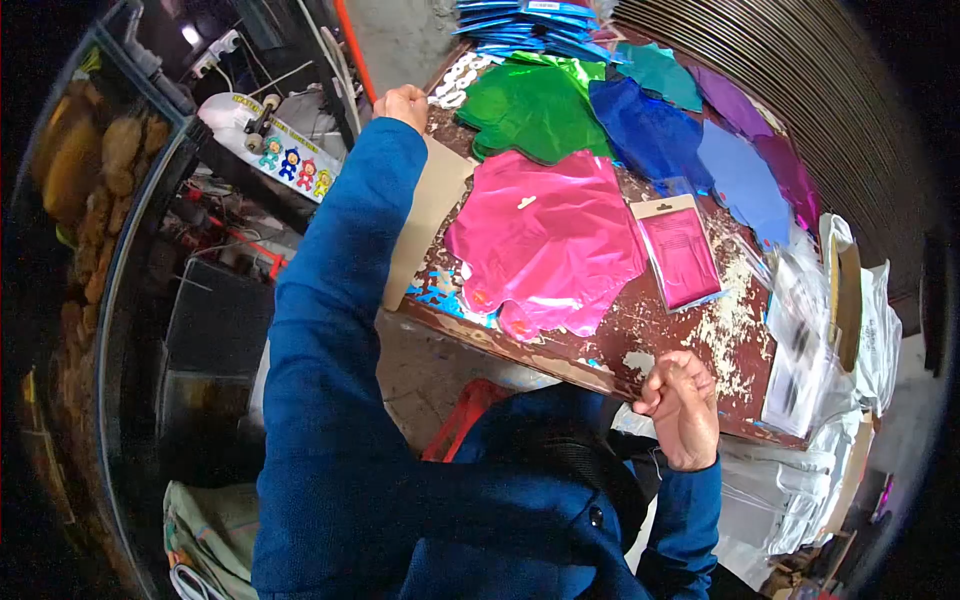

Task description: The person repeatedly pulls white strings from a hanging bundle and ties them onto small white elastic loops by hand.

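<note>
At the table's far left edge, my left hand [402, 106] is closed beside a strip of white tabs [458, 80]; what it grips, if anything, is hidden. My right hand [682, 405] is over the front edge of the worn brown table [640, 325], its fingers curled together, with anything between them too small to make out. Between the hands lies a large pink foil sheet or stack [560, 240]. A packaged pink foil pack [683, 252] with a cardboard header lies to its right, above my right hand.
Green [535, 110], dark blue [645, 130], light blue [740, 180], teal [660, 75] and purple foils [730, 100] lie behind. Blue packets [530, 28] are stacked at the back. Clear plastic bags [800, 330] are at right; cardboard [425, 215] lies at left.
</note>
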Demonstrator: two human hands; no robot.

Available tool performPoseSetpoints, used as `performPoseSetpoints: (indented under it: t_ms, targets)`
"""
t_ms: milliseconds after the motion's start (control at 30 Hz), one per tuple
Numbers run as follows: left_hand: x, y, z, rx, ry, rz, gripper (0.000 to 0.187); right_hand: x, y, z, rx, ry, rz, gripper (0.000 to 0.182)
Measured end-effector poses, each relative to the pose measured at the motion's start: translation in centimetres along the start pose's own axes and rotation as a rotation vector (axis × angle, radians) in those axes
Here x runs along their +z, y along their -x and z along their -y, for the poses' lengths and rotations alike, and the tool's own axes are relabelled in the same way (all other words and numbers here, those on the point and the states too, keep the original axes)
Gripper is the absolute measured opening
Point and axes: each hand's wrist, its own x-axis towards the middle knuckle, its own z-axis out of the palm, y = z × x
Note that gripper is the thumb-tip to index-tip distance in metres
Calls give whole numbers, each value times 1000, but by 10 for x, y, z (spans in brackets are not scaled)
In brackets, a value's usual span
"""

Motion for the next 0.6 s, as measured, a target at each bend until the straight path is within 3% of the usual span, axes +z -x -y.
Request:
performPoseSetpoints:
  t_ms: [233,367,600]
  targets:
    - [-2,9,-21,87,-327,14,11,-7,3,-3,17,-22,-39,13]
    - [2,8,-10,284,-404,105,13,-10,6,-5,30,-26,-57,13]
    - [4,4,-8,254,-437,186,18,-17,15,-3,9,-62,-52,13]
